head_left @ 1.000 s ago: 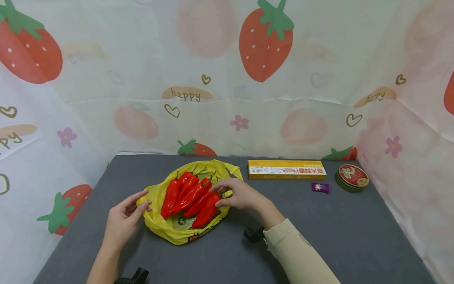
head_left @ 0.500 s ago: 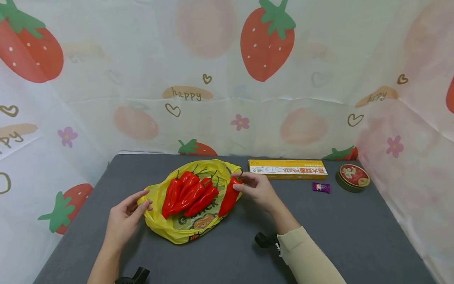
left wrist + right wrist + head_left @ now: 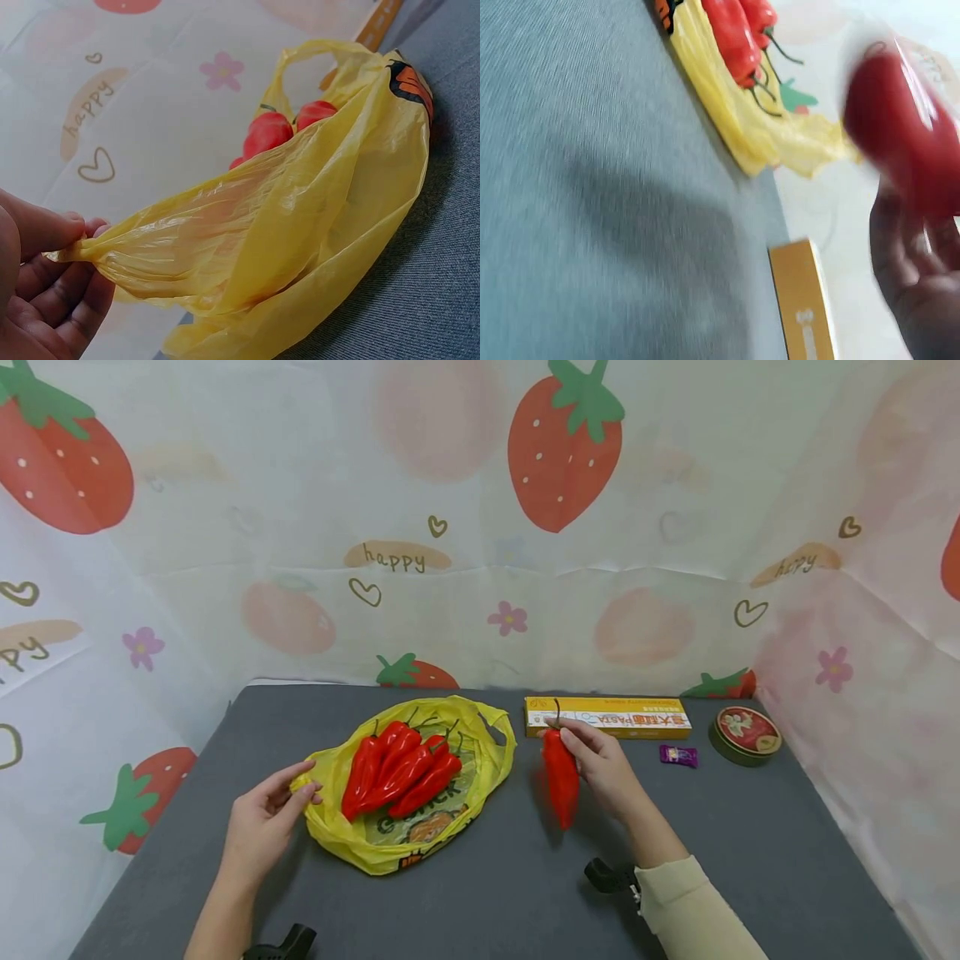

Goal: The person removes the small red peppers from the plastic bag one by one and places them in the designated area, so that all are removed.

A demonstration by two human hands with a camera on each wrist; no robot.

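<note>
My left hand (image 3: 258, 827) pinches the left rim of a yellow plastic bag (image 3: 330, 839); in the left wrist view the gathered plastic (image 3: 187, 247) stretches from between thumb and fingers. Several glossy red peppers (image 3: 405, 772) with dark green stems lie inside the opened bag. To the right of the bag, my right hand (image 3: 603, 768) holds one red pepper (image 3: 561, 777) near its stem end, tip pointing down above the grey table. That same pepper (image 3: 900, 127) is blurred in the right wrist view.
Along the table's back lies a yellow and white pasta box (image 3: 607, 718), just behind the right hand. A small purple wrapped candy (image 3: 678, 756) and a round red-lidded tin (image 3: 745, 735) sit to its right. A strawberry-print cloth (image 3: 465, 527) hangs behind the grey table (image 3: 465, 918).
My right hand has lifted one pepper out of the bag and carried it right, over the bag's edge. The left hand keeps its pinch on the rim.
</note>
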